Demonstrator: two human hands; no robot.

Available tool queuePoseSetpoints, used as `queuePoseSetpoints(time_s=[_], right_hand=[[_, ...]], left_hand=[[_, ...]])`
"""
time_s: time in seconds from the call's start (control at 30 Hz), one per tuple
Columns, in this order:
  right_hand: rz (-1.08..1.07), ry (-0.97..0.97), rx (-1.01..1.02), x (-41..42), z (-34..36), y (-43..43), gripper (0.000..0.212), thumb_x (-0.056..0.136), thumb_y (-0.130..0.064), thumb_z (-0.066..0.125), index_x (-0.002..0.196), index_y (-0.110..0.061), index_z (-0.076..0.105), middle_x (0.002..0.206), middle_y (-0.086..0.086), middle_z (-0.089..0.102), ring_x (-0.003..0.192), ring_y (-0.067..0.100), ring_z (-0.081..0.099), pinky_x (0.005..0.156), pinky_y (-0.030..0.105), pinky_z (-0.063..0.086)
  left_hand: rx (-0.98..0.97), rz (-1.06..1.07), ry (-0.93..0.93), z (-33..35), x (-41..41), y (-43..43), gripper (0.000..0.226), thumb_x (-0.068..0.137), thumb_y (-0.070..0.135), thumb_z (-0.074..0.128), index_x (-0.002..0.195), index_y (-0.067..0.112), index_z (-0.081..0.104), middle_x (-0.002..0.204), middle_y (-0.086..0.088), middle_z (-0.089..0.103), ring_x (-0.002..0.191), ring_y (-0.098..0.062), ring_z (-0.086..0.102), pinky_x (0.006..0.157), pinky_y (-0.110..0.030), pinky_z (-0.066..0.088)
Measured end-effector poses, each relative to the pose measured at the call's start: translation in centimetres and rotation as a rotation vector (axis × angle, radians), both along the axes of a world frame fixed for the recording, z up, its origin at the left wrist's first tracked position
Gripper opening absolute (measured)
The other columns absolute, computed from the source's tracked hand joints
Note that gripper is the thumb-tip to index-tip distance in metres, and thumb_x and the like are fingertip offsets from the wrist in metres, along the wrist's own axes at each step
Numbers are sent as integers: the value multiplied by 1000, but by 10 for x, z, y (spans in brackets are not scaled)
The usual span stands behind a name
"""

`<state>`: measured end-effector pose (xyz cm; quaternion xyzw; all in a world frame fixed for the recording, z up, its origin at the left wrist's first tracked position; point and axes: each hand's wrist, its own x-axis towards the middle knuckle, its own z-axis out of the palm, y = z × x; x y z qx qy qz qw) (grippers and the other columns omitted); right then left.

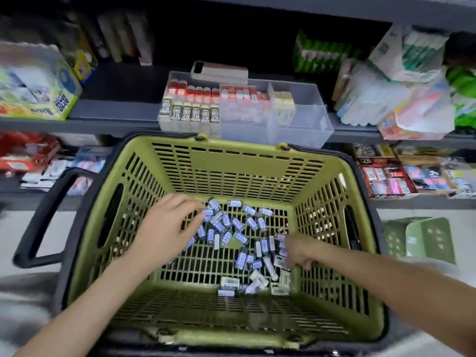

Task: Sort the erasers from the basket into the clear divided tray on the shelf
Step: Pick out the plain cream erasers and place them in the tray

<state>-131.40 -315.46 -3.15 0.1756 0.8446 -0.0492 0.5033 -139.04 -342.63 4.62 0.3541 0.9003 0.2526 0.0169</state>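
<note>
Olive-green plastic basket [233, 164], slotted lattice walls and floor, dark rim and a dark loop handle out to the left. It sits below the grey shelf [116, 109]. Loose erasers [238, 228] lie scattered on the basket floor: small rectangular blocks in blue-and-white paper sleeves, with a few plain white ones nearer the camera. Left hand [167, 228] reaches into the basket, fingers [192, 202] nearly straight and lightly spread, tips touching the far-left edge of the pile; nothing gripped. Right hand [298, 253] is low at the pile's right side, fingers curled downward against a clump of sleeved blocks. It's blurred, so I can't tell whether it actually holds any.

Clear divided tray [298, 124] of rigid transparent plastic stands on the shelf just behind the basket. Its left compartments are packed with upright blocks, cream with brown "2B" sleeves in front and red-and-white ones behind; a few pale yellow blocks fill a narrow middle slot, and the right section is bare. A flat pinkish case [219, 70] rests on the tray's back edge. A glossy glue box [38, 96] is on the shelf far left.
</note>
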Motion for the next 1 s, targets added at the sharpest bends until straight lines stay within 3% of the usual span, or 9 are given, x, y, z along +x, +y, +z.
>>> queuePoseSetpoints(time_s=[0.07, 0.17, 0.2, 0.33, 0.53, 0.67, 0.77, 0.87, 1.0], right_hand=[[-6, 27, 5, 10, -13, -4, 67, 81, -38, 70, 127, 4, 45, 72, 4, 59, 56, 13, 60, 55, 23, 51], [-121, 137, -78, 36, -33, -16, 79, 73, -46, 74, 132, -9, 36, 120, 8, 56, 101, 21, 59, 80, 27, 52], [-181, 204, -120, 45, -38, -21, 75, 71, -42, 77, 127, -15, 36, 125, 7, 55, 105, 23, 57, 85, 29, 51], [-269, 384, -216, 61, -41, -28, 74, 66, -21, 82, 123, -23, 35, 117, 7, 59, 94, 21, 60, 81, 27, 55], [-193, 329, -284, 44, -33, -20, 86, 72, -10, 78, 138, -30, 26, 85, 4, 56, 59, 12, 55, 49, 15, 46], [-260, 332, -381, 30, -23, -9, 71, 73, -8, 76, 127, -25, 36, 105, 12, 59, 54, 11, 52, 49, 17, 48], [-342, 387, -473, 19, -5, -12, 63, 73, -6, 75, 118, -27, 37, 112, 7, 53, 51, 10, 52, 47, 18, 49], [-389, 559, -673, 6, 26, -28, 63, 72, -12, 78, 117, -32, 39, 98, 8, 60, 59, 15, 60, 63, 37, 59], [-160, 709, -884, -6, 77, -70, 65, 68, -32, 82, 112, -53, 38, 96, -13, 57, 60, -3, 58, 58, 12, 47]], left_hand=[[25, 40, -25, -2, 3, 2, 28, 90, 29, 56, 103, 9, 71, 102, -4, 69, 97, -26, 61, 88, -37, 45], [39, 59, -42, -5, 4, 3, 23, 91, 23, 60, 108, 10, 69, 107, -5, 68, 102, -26, 59, 90, -38, 44], [36, 62, -54, -6, 3, 3, 24, 92, 22, 60, 111, 11, 68, 109, -4, 67, 105, -25, 58, 92, -37, 43], [35, 82, -83, -4, 1, 7, 28, 93, 27, 56, 115, 13, 66, 113, -2, 65, 109, -22, 54, 94, -35, 40], [63, 72, -103, -2, 3, 9, 25, 93, 24, 56, 113, 13, 67, 112, -1, 64, 108, -22, 53, 93, -32, 37], [116, 106, -218, 0, 3, 14, 21, 92, 24, 57, 108, 15, 68, 110, 1, 64, 104, -18, 56, 93, -30, 39], [225, 182, -464, 3, 2, 17, 15, 91, 22, 58, 99, 17, 70, 101, 6, 67, 98, -12, 60, 90, -32, 47], [383, 361, -923, 9, -2, 17, 23, 95, 36, 52, 105, 21, 66, 108, 1, 66, 103, -19, 61, 90, -38, 51], [543, 483, -1729, 9, -4, 19, 51, 94, 57, 37, 120, 19, 58, 124, -20, 56, 110, -39, 58, 82, -56, 51]])
